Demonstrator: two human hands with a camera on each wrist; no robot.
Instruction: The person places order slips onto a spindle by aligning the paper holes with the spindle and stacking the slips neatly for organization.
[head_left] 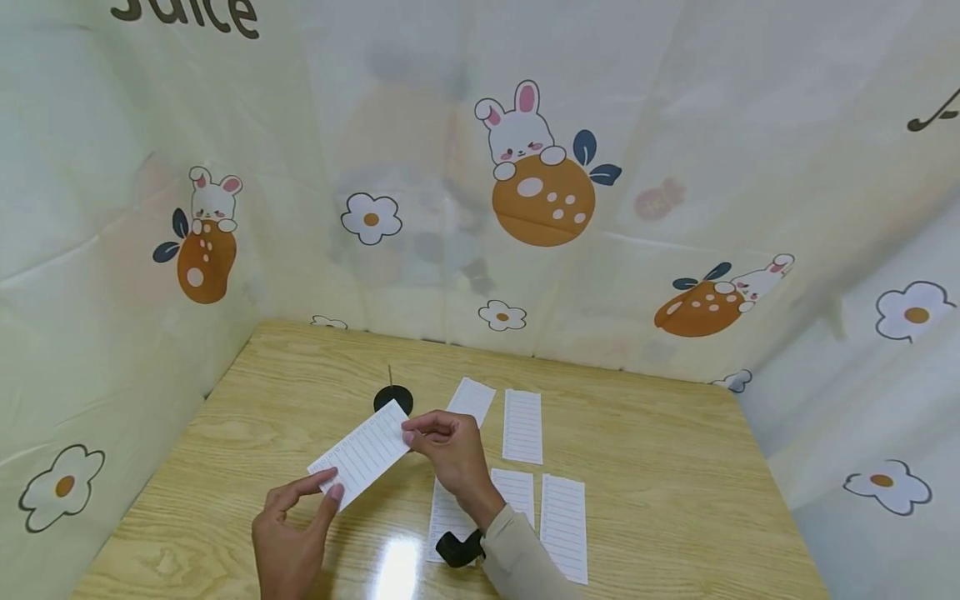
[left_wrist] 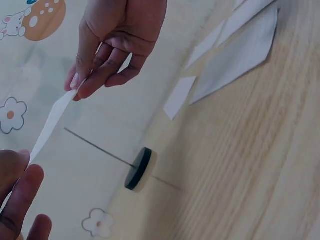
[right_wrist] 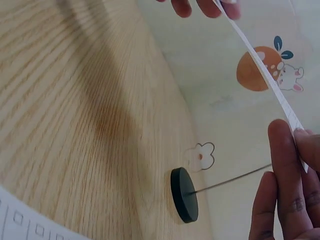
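Observation:
A white paper slip [head_left: 367, 452] printed with ruled lines and small checkboxes is held above the table, slanting up to the right. At its lower left end, my left hand [head_left: 291, 533] pinches it between thumb and fingers. My right hand [head_left: 452, 458] grips the upper right end the same way. Behind the slip stands a bill spike, its thin metal rod rising from a round black base [right_wrist: 185, 195]. Nothing is on the rod in the wrist views. The slip appears almost edge-on in the left wrist view, apart from the rod.
Several similar slips lie on the wooden table [head_left: 660, 483], among them one at the back [head_left: 522, 427] and one at the front right [head_left: 564, 529]. My right forearm covers part of them. A patterned curtain [head_left: 420, 275] encloses the table's back and sides.

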